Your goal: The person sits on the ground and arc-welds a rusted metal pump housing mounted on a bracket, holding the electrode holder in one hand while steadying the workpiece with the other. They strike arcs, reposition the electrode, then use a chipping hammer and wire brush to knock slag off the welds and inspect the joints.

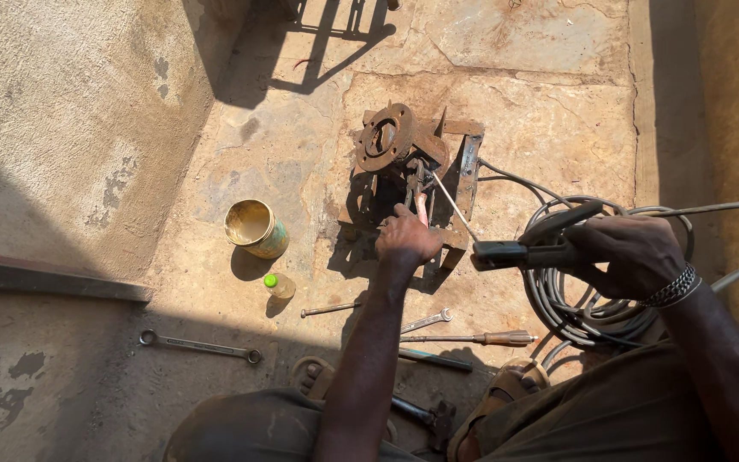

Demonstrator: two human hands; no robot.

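Observation:
A rusty metal assembly (455, 162) with a round flange plate (385, 137) stands on the stone floor. My left hand (408, 238) is shut on pliers (421, 197) with reddish handles, their jaws reaching into the assembly. My right hand (635, 252) grips a black welding electrode holder (528, 248). Its thin electrode rod (453, 205) points up-left, its tip close to the pliers' jaws at the assembly. A metal bracelet sits on my right wrist.
Coiled grey cable (575, 312) lies under my right hand. An open tin can (256, 228) and a small green-capped bottle (279, 285) sit left of the assembly. Wrenches (198, 346), a screwdriver (472, 339) and a bolt (328, 310) lie near my sandalled feet. A concrete wall (70, 128) rises at left.

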